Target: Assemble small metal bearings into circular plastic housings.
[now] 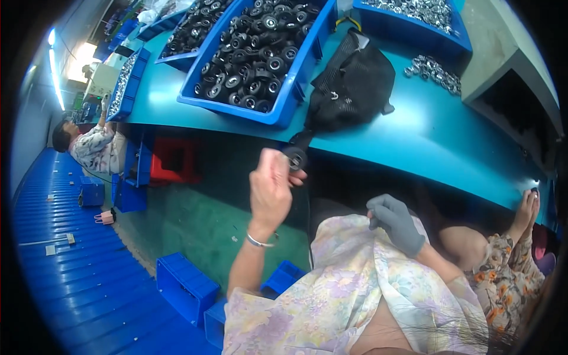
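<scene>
Wheel (296, 158) in left fingers (274, 163) near tabletop edge (414, 164), open rightward.

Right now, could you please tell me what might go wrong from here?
The left hand holds a wheel, seemingly beyond the edge of the table, so a loose grip could let it drop. The bin piled with black wheels stands near that edge; a knock might spill some. The metal parts lie loose on the table and could scatter if bumped.
</scene>
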Demonstrator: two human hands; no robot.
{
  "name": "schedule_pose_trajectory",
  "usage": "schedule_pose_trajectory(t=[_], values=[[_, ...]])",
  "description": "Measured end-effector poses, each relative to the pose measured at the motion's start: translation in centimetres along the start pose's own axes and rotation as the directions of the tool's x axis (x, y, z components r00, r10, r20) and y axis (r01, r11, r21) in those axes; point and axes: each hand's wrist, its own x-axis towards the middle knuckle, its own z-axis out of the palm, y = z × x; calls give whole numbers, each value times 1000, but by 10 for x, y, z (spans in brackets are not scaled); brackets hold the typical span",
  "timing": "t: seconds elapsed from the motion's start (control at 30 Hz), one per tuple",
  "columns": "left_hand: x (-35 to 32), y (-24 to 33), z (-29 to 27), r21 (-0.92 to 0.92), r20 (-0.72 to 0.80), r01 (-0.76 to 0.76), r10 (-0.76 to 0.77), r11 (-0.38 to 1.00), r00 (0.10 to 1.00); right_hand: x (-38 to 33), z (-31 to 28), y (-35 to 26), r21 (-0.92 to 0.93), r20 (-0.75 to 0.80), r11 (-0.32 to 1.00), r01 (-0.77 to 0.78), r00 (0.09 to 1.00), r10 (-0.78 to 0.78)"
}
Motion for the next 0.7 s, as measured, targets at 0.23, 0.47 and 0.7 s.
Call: schedule_pose_trajectory(t=[0.23,0.47,0.7], values=[[114,33,-58,562,-164,-181,323,807,932,-1,-5,-8,1,-33,1000,7,999,-7],[287,-42,-106,892,5,-174,377,417,926,-4,-24,-35,-148,-122,961,233,960,-251],[290,-57,-91,955,4,-155,509,254,861,-9,-92,-53,-297,-418,854,428,745,-519]])
